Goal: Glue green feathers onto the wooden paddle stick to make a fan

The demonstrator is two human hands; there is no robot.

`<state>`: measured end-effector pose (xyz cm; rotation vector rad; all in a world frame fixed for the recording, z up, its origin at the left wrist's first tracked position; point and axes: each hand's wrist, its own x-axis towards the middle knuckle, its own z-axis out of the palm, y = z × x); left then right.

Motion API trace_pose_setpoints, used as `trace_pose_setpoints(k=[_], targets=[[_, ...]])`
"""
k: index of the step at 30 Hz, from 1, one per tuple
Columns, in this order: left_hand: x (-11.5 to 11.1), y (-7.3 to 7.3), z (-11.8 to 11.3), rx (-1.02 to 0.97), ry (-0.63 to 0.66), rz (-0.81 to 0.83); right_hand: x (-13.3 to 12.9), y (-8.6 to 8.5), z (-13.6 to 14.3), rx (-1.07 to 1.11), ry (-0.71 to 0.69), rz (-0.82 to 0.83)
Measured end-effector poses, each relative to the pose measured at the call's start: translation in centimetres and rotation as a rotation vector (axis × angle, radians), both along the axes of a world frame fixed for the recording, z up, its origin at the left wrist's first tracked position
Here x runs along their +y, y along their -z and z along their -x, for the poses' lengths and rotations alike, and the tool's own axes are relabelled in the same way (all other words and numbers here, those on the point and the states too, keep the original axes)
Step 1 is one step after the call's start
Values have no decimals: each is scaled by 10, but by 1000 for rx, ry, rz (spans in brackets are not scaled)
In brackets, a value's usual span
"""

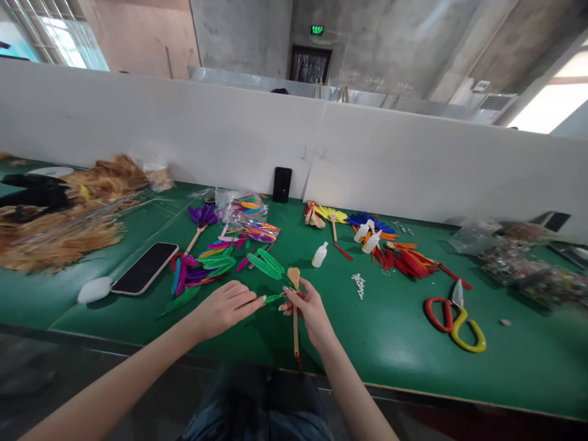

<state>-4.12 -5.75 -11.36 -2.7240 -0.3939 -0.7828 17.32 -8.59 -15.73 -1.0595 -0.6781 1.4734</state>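
Observation:
Near the table's front edge, my right hand [307,309] is closed round a wooden stick [296,331] with a heart-shaped top [293,276] and a red tassel [299,362] at its lower end. Green feathers [266,264] stick out just left of the heart top. My left hand [232,308] pinches a small green feather [272,298] whose end meets the right fingertips. Loose purple, blue and green feathers [202,269] lie beyond my left hand. A white squeeze bottle [319,255] stands behind the right hand.
Red-and-yellow scissors [454,315] and small white beads [359,286] lie to the right. Behind them are yellow, blue and red feather pieces [411,260]. A phone [144,268] lies left; another phone [282,184] leans on the white partition [220,128]. Tan fibres [64,239] cover the far left.

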Motion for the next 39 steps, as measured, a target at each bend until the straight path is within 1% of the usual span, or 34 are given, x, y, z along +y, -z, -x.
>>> trace_pose_setpoints(k=[2,3,5,8,9,11,12,14,16,18,20,22,25,27,29,33,36,39], targets=[[-2,5,-2,-70,-26,116,1,3,1,-3,14,0],[-4,7,-4,-119,-54,212,1,4,2,-4,23,-1],[-10,12,-9,-270,-169,459,2,7,3,-7,41,-4],[-23,20,-24,-514,-429,894,2,11,6,-8,70,-11],[-28,22,-29,-570,-489,1030,2,13,7,-8,78,-12],[-34,24,-39,-666,-540,1234,2,15,8,-9,91,-13],[-36,25,-42,-710,-541,1286,2,16,9,-9,94,-12],[-37,24,-45,-751,-539,1299,2,17,10,-8,84,-8],[-32,19,-41,-716,-542,1222,2,16,10,-6,61,-2],[-20,10,-32,-666,-549,1108,2,13,9,-2,33,5],[-1,-4,-22,-660,-534,1009,1,9,7,4,10,15],[22,-22,-14,-599,-424,978,0,5,4,9,-12,30],[55,-46,-13,-341,-320,1041,-1,0,2,16,-35,52],[70,-56,-19,-246,-255,1081,-3,-1,1,16,-41,65],[78,-59,-28,-175,-199,1082,-3,-1,2,10,-49,67],[82,-54,-42,0,-145,1077,-4,0,2,-22,-76,71],[82,-53,-45,103,-138,1092,-4,-2,1,-34,-80,69],[83,-55,-45,149,-142,1083,-5,-6,0,-41,-72,63]])
